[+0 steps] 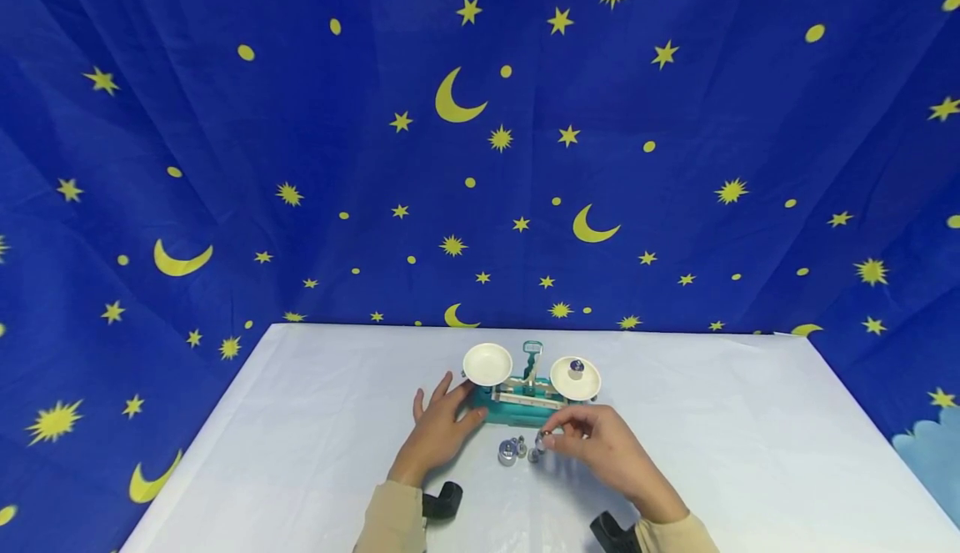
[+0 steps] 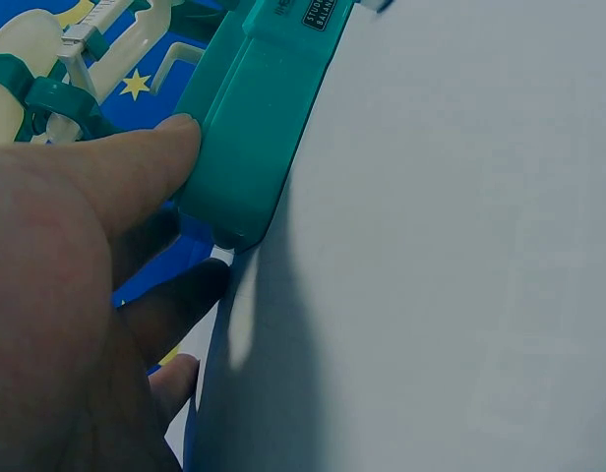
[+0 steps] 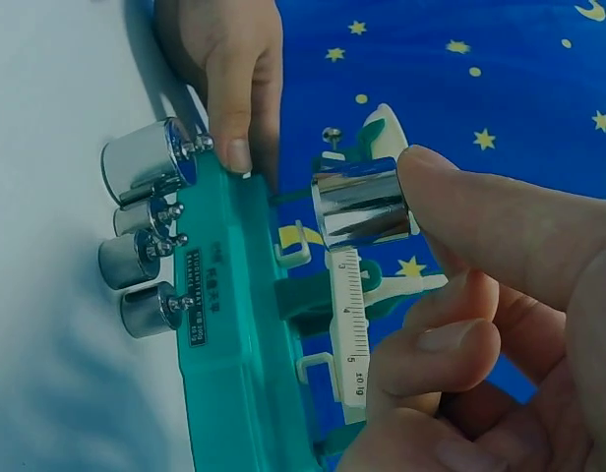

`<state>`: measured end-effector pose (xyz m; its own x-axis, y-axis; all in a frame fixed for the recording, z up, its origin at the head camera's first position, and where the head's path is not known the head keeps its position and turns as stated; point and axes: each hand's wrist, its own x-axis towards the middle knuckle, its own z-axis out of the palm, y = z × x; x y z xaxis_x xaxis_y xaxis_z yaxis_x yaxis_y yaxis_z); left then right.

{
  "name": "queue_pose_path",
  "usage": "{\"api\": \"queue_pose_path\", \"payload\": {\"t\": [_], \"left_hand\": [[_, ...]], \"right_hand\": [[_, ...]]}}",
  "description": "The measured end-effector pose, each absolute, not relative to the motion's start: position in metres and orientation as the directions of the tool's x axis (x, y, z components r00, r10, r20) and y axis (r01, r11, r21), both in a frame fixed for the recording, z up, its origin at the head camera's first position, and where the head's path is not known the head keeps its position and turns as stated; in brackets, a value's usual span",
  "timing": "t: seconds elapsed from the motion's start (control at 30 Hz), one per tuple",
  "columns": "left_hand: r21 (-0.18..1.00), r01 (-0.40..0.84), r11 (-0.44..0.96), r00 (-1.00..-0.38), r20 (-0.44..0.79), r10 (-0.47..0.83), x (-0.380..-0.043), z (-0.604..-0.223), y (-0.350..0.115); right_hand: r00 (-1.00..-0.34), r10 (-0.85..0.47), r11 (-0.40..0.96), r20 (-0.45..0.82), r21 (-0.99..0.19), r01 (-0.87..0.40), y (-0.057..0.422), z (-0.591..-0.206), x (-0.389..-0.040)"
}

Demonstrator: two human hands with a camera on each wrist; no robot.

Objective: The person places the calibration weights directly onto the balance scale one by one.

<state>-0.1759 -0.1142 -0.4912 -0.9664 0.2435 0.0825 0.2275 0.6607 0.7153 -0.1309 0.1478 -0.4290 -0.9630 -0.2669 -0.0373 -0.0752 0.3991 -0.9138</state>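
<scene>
A small balance scale with a green base [image 1: 517,414] stands on the table, carrying two white pans. My left hand [image 1: 438,436] is at the base's left end, its thumb [image 2: 175,147] resting on the green plastic and the other fingers spread beyond the end. Between thumb and forefinger, my right hand [image 1: 600,443] pinches a shiny metal weight [image 3: 362,202], raised in front of the scale; its knob is hidden by the fingertips. Another weight [image 1: 576,368] sits on the right pan [image 1: 589,383]. Nothing lies on the left pan [image 1: 487,364].
Several metal weights of different sizes stand before the base, the largest weight [image 1: 507,452] at the left of the group. They rest on a white table [image 1: 750,453]. Behind it hangs a blue cloth [image 1: 525,161] with yellow stars and moons.
</scene>
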Motion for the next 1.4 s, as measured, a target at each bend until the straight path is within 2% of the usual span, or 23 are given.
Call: {"api": "queue_pose_path", "payload": {"t": [0.67,1.4], "left_hand": [[0.717,0.222,0.660,-0.968,0.079,0.239,-0.176,-0.491,-0.114],[0.713,0.231,0.662,-0.967,0.094,0.237,-0.178,-0.494,-0.113]], "right_hand": [[-0.988,-0.155,0.393,-0.018,-0.919,-0.045,0.147,-0.422,-0.130],[-1.000,0.003,0.274,0.019,-0.962,-0.018,0.150,-0.417,-0.131]]}}
